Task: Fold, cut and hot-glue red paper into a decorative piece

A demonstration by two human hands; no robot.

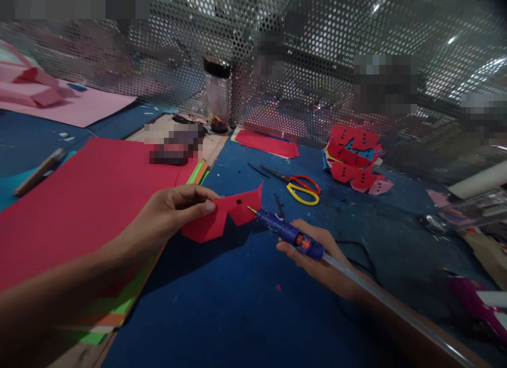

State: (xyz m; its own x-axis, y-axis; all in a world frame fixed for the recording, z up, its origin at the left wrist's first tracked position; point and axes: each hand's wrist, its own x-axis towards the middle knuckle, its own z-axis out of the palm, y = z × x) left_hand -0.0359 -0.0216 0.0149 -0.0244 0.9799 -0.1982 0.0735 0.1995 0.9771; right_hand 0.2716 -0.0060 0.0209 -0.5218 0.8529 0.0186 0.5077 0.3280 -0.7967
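Observation:
My left hand [184, 207] pinches the left end of a folded red paper piece [208, 223] between thumb and fingers, above the blue table. The piece has a notch in its lower edge and a small black square near its top edge. In my right hand [312, 254] is a blue hot glue gun [281, 228], with a long clear glue stick [380, 296] running out of its back. Its brass nozzle points left at the paper, close to the black square; whether it touches I cannot tell. Scissors [303, 188] with red and yellow handles lie just beyond.
Large red sheets [91, 209] cover a stack of coloured paper at left. Behind stand a black-lidded jar [217, 96] and a perforated metal panel [309, 83]. Finished-looking red paper pieces [352, 157] with black dots are piled at back right. Red strips [265, 143] lie at the back.

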